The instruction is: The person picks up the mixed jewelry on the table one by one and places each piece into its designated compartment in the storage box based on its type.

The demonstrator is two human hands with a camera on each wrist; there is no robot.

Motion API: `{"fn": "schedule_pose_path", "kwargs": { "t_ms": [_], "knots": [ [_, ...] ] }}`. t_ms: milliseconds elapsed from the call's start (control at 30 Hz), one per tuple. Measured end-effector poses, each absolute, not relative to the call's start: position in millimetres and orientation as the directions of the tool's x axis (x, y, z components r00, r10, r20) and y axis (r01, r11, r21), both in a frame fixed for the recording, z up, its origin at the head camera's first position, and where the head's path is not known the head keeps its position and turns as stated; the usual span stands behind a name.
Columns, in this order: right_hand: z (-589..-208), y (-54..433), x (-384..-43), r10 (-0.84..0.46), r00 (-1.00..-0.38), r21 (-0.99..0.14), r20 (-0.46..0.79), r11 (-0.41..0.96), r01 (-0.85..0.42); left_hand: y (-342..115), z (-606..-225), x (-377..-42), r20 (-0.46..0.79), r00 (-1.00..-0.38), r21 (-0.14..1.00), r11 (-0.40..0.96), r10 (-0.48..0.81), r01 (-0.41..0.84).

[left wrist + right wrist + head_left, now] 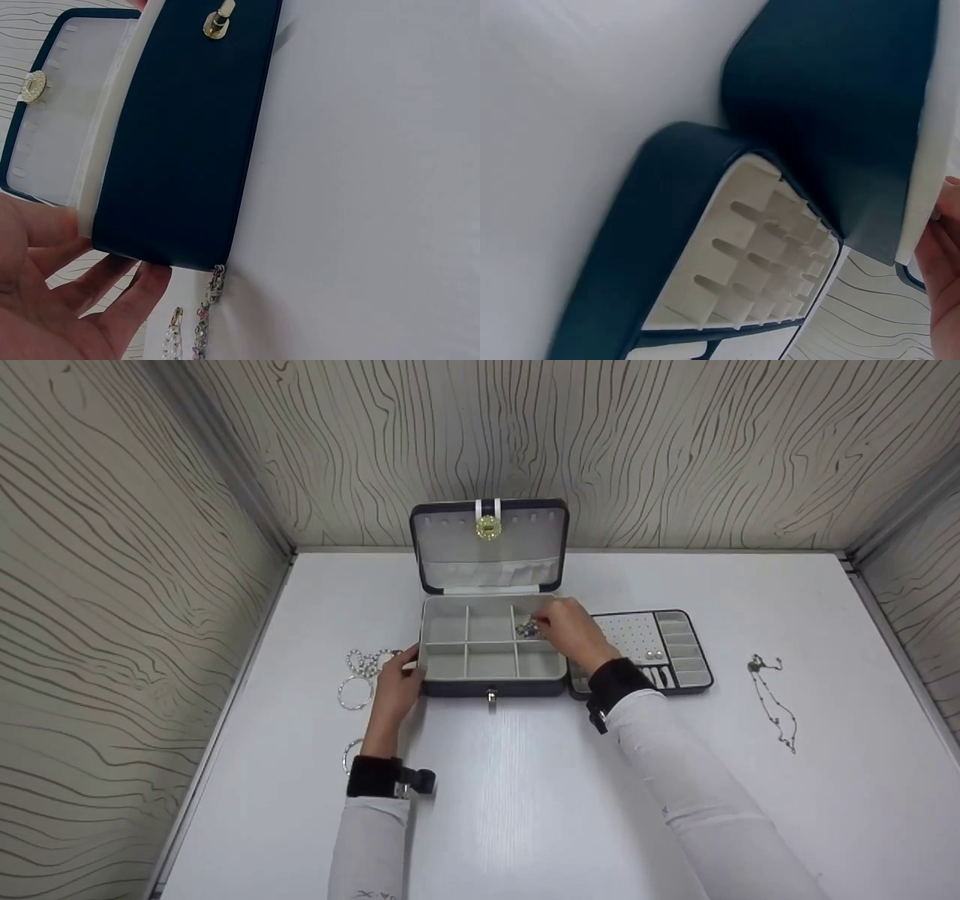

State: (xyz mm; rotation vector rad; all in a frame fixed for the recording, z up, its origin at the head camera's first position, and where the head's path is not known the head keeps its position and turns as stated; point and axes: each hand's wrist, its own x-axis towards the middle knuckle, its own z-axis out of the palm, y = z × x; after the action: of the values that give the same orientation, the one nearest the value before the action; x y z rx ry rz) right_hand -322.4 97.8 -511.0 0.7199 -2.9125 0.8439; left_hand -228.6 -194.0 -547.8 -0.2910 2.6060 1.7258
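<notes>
"Near the middle of the frame, what is the right hand point(570, 631) up to?"

"It pinches a small beaded piece point(527, 628) at its fingertips, over the upper right compartment point(527, 606) of the open jewellery box point(457, 688). I read the step as putting that piece away."

"Has it touched the floor of the compartment?"

"I can't tell; the hand and the dividers leave too little to judge by."

"And the left hand point(395, 690)?"

"Left of centre, grasping nothing. Its spread fingers press against the box's left end, seemingly to steady it."

"So what does the next move call for?"

"Probably lowering the beads until the whole strand lies inside the dividers, then parting the fingertips without snagging it."

"Anything waiting?"

"At the left of the frame, a beaded strand point(365, 663) and a bangle point(341, 694) lie on the table point(262, 810); at the far right, a necklace point(776, 721). Those look like later work. The tray point(626, 631), right of the box, already carries pearl-like studs point(654, 655)."
</notes>
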Motion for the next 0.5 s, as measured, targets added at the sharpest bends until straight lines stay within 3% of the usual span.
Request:
{"fn": "schedule_pose_path", "kwargs": {
  "t_ms": [300, 500],
  "knots": [
    [-515.6, 93.6, -319.4, -0.49, -0.867, -0.398, 0.092, 0.78, -0.483, -192.9, -546.5, -228.6, -0.121, -0.981, 0.923, 0.345, -0.154, -0.168],
    [-513.0, 91.0, -314.9, -0.52, -0.854, -0.43, -0.009, 0.773, -0.466, -192.2, -546.1, -227.7, -0.127, -0.978, 0.919, 0.352, -0.165, -0.178]
  ]
}}
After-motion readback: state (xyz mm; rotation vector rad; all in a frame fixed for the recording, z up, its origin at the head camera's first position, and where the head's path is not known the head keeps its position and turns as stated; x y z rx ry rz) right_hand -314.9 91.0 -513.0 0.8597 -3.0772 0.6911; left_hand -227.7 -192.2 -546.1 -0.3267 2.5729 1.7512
